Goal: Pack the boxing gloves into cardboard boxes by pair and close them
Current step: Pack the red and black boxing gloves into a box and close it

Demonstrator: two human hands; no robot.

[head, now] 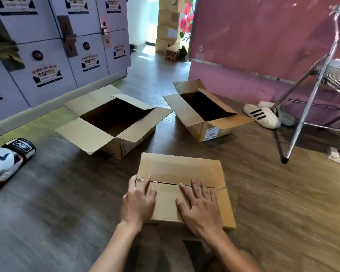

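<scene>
We press our left hand [138, 201] and right hand [199, 208] flat, fingers spread, on the closed box [182, 174] on the floor [67, 203]; its flaps meet in a seam running left to right. Beyond it stand two open boxes, the larger box [110, 122] and the smaller box [206, 112], their insides too dark to read. A boxing glove [7, 160] lies at far left, cuff pointing away from us.

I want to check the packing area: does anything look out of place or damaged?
One boxing glove lies alone on the floor at far left, outside any box. Nothing looks damaged.
</scene>
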